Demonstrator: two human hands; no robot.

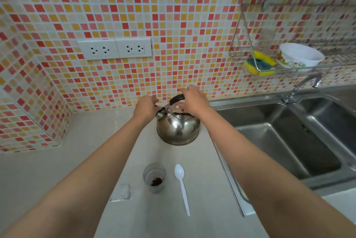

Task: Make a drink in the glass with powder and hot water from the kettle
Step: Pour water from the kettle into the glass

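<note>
A shiny steel kettle [178, 129] with a black handle stands on the pale counter [96, 141] near the tiled wall. My left hand [145, 106] is closed on the kettle's spout end at its left side. My right hand [193, 101] rests on the black handle at the top right, fingers curled over it. Nearer to me stands a clear glass [154, 177] with dark brown powder at its bottom. A white plastic spoon [182, 185] lies just right of the glass. Left of the glass lies a torn-open clear sachet [122, 192].
A double steel sink [289, 141] with a tap [304, 87] takes up the right side. Above it a wire rack [250, 58] holds a yellow sponge [260, 63] and a white bowl [300, 56]. Two wall sockets [115, 49] sit on the mosaic tiles.
</note>
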